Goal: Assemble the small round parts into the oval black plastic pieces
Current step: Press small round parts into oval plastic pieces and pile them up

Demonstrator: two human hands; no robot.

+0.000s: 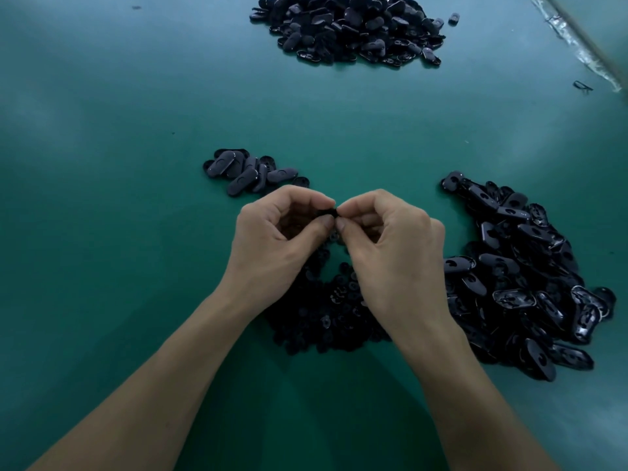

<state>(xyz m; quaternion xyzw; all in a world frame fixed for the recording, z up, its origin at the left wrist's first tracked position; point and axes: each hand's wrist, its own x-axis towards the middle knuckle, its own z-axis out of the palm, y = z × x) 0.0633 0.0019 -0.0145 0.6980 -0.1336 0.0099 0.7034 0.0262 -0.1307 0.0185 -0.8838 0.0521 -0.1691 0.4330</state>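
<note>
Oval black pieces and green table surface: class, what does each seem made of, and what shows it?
The oval black pieces look like hard moulded plastic: identical shapes, sharp glints on rims, duller satin sheen on rounded backs. The green table surface looks like a smooth mat, perhaps rubber or vinyl: seamless, with broad soft reflections.

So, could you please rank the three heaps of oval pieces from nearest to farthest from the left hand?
1. Small cluster of oval pieces, just beyond the left hand.
2. Large heap of oval pieces, off to the right.
3. Far heap of oval pieces, at the back.
</note>
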